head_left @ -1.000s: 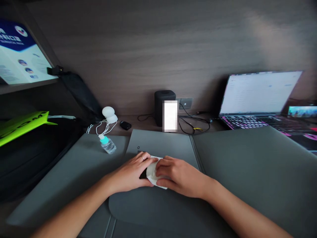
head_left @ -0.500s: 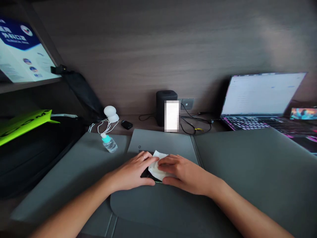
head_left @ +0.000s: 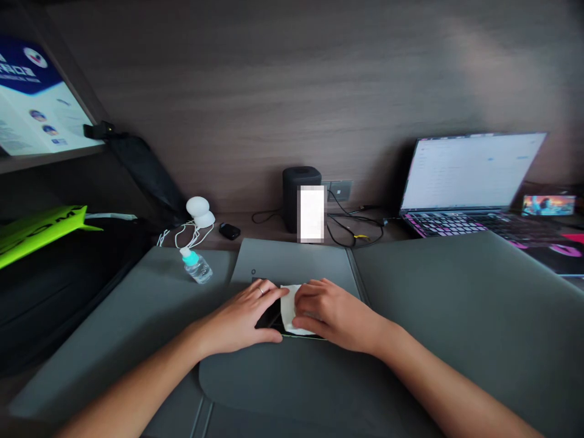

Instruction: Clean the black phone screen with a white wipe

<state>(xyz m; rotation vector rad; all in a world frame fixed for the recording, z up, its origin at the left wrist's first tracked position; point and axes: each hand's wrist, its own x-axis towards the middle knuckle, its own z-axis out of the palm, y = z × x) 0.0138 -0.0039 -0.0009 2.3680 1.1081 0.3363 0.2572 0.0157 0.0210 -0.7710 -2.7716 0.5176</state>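
Observation:
A flat black device (head_left: 270,316), likely a phone, lies on the grey desk mat (head_left: 283,261) in front of me. My left hand (head_left: 241,316) rests on its left side with the fingers curved over it, a ring on one finger. My right hand (head_left: 331,315) presses a white cloth or wipe (head_left: 288,307) onto the device, fingers bent over the cloth. Most of the device is hidden under the two hands.
A small clear bottle with a teal cap (head_left: 195,266) lies left of the mat, by a white lamp (head_left: 201,211) with cords. A black speaker (head_left: 294,194) and cables stand behind. An open laptop (head_left: 474,182) is at right, a black bag (head_left: 68,274) at left.
My right hand has slid the white cloth a little to the right and back over the device. The left hand has stayed in place holding it.

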